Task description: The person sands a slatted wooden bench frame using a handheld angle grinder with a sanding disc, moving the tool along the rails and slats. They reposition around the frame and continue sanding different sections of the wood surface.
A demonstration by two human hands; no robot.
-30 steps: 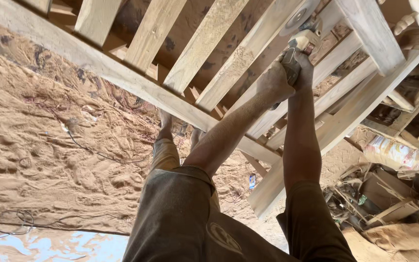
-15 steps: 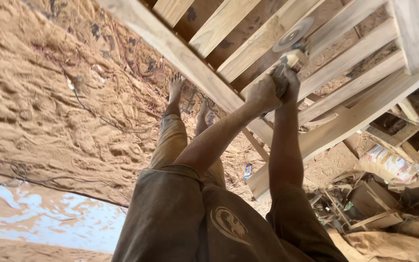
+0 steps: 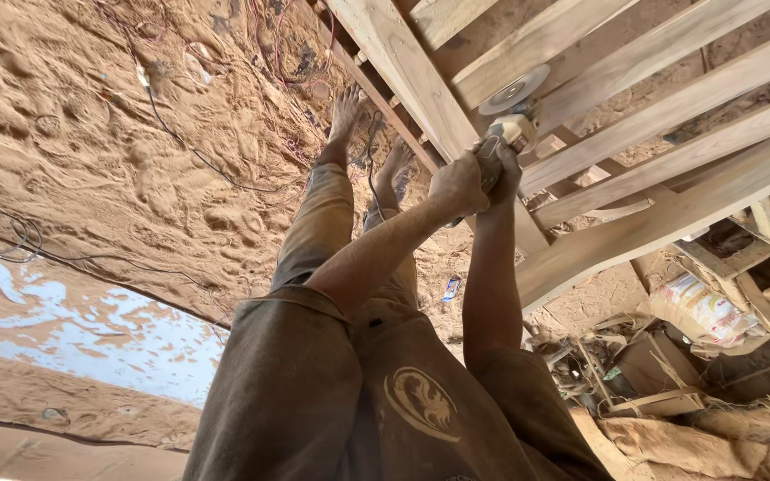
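Sawdust-coloured sand (image 3: pixel 73 134) fills the left of the frame, soft and footprinted, with thin cables (image 3: pixel 11 236) trailing across it. Pale planed timber makes up the slatted wooden frame (image 3: pixel 652 116) across the upper right, its rails straight and square-edged. You appear to be mid-pass, sanding a rail; the next move likely calls for a steady, flat sweep along the grain, keeping the disc off the neighbouring slats. Your left hand (image 3: pixel 459 183) and right hand (image 3: pixel 503 169) both wrap the angle grinder (image 3: pixel 505 134) at upper centre, fingers closed tight round its body. Its round grey disc (image 3: pixel 514 89) sits against the timber, tilted slightly.
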